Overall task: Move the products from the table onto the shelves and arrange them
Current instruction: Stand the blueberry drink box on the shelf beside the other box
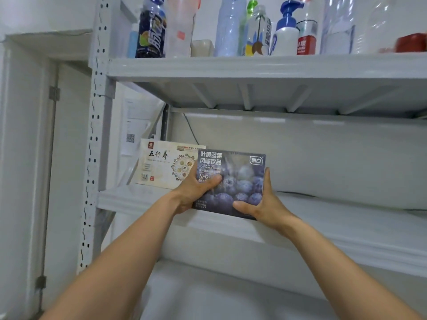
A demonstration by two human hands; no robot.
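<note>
Two bare arms reach up from the bottom of the view. The left hand (196, 192) and the right hand (261, 204) hold a flat dark blue cardboard box with blueberry pictures (240, 179) between them. The left fingers (213, 180) are curled round its left side, with the thumb pressed on the front. The right hand pinches the lower right corner, thumb in front and the other fingers up the right side.

The box stands up tall, with its front facing us. It has white writing at the top and round blue berries below. It looks stiff, so it should not bend. The front looks smooth and a bit shiny, so it may slip. It says it is a drink, so I think it is a little heavy. Holding both short sides, as now, seems the safest way.

The box is at the front edge of the white metal middle shelf (323, 229), near its left end. I cannot tell if it rests on the shelf yet.

Just behind it, to the left, a cream flat box with black writing (161, 165) leans back.

Higher up, the top shelf (254, 68) holds a row of bottles, such as a dark drink bottle (151, 31) and a white pump bottle with a blue top (286, 35).
</note>
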